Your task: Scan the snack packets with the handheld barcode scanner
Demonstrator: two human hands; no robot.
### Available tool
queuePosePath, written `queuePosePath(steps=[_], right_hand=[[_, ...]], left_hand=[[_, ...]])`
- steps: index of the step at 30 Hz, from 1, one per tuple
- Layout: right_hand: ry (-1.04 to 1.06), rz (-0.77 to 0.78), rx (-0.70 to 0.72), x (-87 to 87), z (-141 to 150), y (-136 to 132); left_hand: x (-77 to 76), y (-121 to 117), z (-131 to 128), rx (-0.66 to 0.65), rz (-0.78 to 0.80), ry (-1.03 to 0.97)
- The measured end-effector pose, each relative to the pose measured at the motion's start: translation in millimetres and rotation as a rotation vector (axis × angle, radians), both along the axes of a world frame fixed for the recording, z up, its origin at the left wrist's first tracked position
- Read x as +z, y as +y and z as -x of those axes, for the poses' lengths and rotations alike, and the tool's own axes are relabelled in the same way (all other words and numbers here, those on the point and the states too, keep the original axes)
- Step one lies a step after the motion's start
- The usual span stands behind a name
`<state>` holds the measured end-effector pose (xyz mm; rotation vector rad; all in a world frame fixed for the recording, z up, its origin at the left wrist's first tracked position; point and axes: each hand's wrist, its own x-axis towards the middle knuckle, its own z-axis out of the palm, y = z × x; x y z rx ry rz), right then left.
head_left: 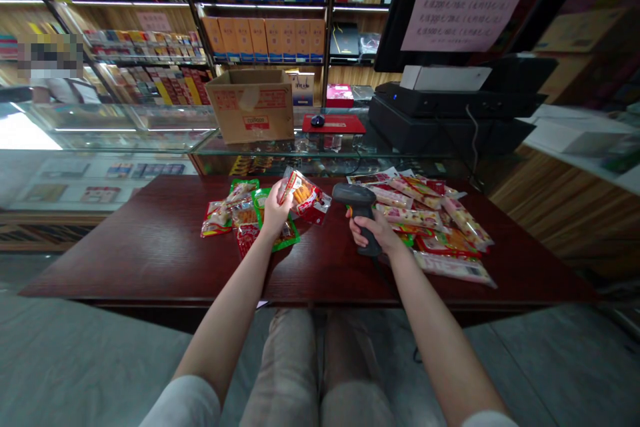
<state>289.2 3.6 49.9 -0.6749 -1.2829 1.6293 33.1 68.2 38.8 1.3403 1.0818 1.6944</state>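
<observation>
My left hand point(277, 212) is closed on the left edge of a red and clear snack packet point(307, 195), held tilted above the table. Wrapped around the handle of a dark grey barcode scanner point(356, 200) is my right hand point(373, 230); the scanner's head points left toward the packet. Under and beside my left hand lies a small pile of snack packets point(245, 212), some with green edges, some red. To the right of the scanner spreads a larger pile of snack packets point(425, 213), several long and pale pink, others red or orange.
The dark red table point(150, 240) carries both piles. Behind it, a glass counter point(310, 147) bears an open cardboard box point(253, 107), a mouse point(317, 121) on a red mat, and a black till point(425, 113) with a monitor. A person point(55, 73) is at the far left.
</observation>
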Motion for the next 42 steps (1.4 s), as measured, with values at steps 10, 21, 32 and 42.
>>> queuePosePath(steps=[10, 21, 32, 42], right_hand=[[0.108, 0.006, -0.008, 0.2, -7.1, -0.3], [0.288, 0.001, -0.130, 8.3, -28.8, -0.2], [0.271, -0.011, -0.163, 21.5, -50.6, -8.1], [0.196, 0.011, -0.310, 21.1, -119.4, -23.7]], left_hand=[[2.8, -6.8, 3.8, 0.126, 0.026, 0.078], [29.3, -40.7, 91.7, 0.668, 0.259, 0.689], [13.6, -32.2, 69.1, 0.273, -0.138, 1.391], [28.5, -17.0, -41.0, 0.159, -0.163, 1.355]])
